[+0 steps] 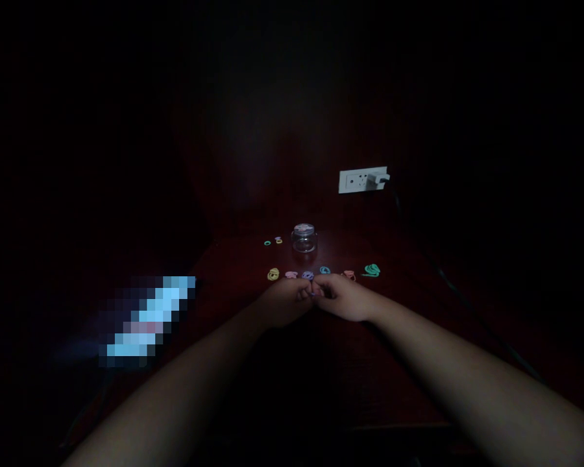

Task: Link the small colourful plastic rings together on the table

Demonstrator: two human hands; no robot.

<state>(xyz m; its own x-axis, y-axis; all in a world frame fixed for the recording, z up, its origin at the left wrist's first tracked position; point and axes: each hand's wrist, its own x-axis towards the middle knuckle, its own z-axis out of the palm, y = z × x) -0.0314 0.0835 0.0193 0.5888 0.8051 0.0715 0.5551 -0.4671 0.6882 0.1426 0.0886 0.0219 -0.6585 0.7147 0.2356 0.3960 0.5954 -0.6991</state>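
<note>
The scene is very dark. My left hand (288,299) and my right hand (341,296) meet at the middle of a dark red table (253,259), both with fingers curled in a pinch. Between the fingertips a small purple band (314,293) seems to be held; it is too small to be sure. Just beyond the hands lie little piles of small coloured elastic bands: yellow (273,274), pink (291,275), purple (307,275), blue (325,270), salmon (349,275) and teal (372,270). A small clear jar (304,238) stands behind them.
A white wall socket (363,179) with a plug in it sits at the back right; a dark cable (448,279) runs from it down the right side. A few loose bands (272,241) lie left of the jar. A glowing blurred screen (148,321) lies at the left.
</note>
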